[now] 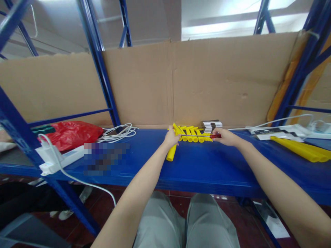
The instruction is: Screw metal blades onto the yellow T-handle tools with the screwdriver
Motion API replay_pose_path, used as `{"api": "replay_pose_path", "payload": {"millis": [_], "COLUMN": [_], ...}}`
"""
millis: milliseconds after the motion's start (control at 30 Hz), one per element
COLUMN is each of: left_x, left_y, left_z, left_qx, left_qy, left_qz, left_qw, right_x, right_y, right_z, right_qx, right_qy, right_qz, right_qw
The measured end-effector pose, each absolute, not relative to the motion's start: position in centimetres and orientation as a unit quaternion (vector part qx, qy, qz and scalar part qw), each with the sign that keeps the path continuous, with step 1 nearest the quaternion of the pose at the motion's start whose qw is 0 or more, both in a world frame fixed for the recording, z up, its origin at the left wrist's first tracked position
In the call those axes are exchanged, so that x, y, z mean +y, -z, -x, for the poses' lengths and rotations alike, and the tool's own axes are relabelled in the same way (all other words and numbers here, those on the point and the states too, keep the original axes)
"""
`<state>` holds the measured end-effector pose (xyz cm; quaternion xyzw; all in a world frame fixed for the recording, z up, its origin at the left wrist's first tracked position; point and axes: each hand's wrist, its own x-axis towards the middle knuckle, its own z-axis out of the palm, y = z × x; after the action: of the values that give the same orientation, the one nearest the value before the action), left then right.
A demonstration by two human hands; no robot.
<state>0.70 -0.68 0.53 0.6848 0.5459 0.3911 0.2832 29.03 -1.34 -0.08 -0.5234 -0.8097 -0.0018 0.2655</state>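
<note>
My left hand [171, 139] is closed around a yellow tube [170, 154], whose lower end points toward me. In my right hand [225, 137] is a screwdriver with a red handle [215, 136]. Its thin metal shaft reaches left across to the tube in my left hand; whether the tip is in the tube or only against it I cannot tell. Behind the shaft, several more yellow tubes [194, 139] lie side by side on the blue shelf [204, 165], their open ends facing me.
A stack of black-and-white cards [212, 124] stands behind the tubes. On the left lie a red plastic bag [77, 132], coiled white cable [120, 132] and a power strip [69, 156]. More yellow tubes [301, 148] lie at right. Blue posts [99, 65] and a cardboard panel [222, 75] bound the shelf.
</note>
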Motion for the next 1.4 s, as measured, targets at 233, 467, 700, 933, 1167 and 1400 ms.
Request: {"api": "replay_pose_path", "payload": {"millis": [233, 467, 700, 933, 1167, 1400], "left_x": [-0.33, -0.43, -0.40, -0.66, -0.70, -1.00], "left_y": [0.00, 0.10, 0.15, -0.04, -0.20, -0.32], "left_z": [-0.70, -0.80, -0.83, -0.93, -0.82, -0.92], "left_qx": [0.517, 0.502, 0.496, 0.497, 0.509, 0.506], "left_qy": [-0.388, -0.377, -0.379, -0.389, -0.395, -0.387], "left_qz": [-0.709, -0.733, -0.734, -0.725, -0.713, -0.716], "left_qw": [0.282, 0.260, 0.267, 0.276, 0.277, 0.285], "right_x": [-1.35, -1.74, -1.79, -1.70, -1.37, -1.66], "right_y": [-0.25, -0.28, -0.38, -0.37, -0.10, -0.22], "right_z": [-29.57, -29.18, -29.06, -29.15, -29.44, -29.25], "right_qx": [-0.798, -0.796, -0.794, -0.795, -0.791, -0.789], "right_qy": [0.013, 0.015, 0.013, 0.026, 0.014, 0.008], "right_qz": [0.517, 0.516, 0.521, 0.516, 0.516, 0.523], "right_qw": [0.308, 0.317, 0.314, 0.317, 0.327, 0.321]}}
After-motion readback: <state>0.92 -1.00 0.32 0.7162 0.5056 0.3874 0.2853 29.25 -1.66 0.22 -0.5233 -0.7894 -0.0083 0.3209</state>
